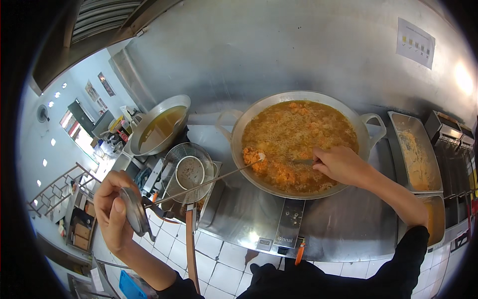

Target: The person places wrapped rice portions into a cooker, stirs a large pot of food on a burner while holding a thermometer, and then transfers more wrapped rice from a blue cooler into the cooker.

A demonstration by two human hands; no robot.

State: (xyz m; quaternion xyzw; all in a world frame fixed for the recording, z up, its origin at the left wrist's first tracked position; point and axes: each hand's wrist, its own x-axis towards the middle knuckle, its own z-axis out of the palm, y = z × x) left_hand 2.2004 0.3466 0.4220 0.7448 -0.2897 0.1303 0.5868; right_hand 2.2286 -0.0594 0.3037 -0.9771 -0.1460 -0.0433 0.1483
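Note:
My left hand grips the round metal head of a dial thermometer, its face turned away from view. From it a long thin probe slants over the rim of a large two-handled wok. The tip meets a battered, orange-brown fried piece at the wok's left edge, where a pale spot shows. Over the bubbling oil, my right hand holds a thin metal utensil; its far end is lost among the frying pieces. More of these pieces float around it.
Left of the wok lie a wire strainer with a wooden handle jutting forward, and a second wok of oil. A Rinnai burner panel faces me. Metal pans of batter and orange liquid stand right.

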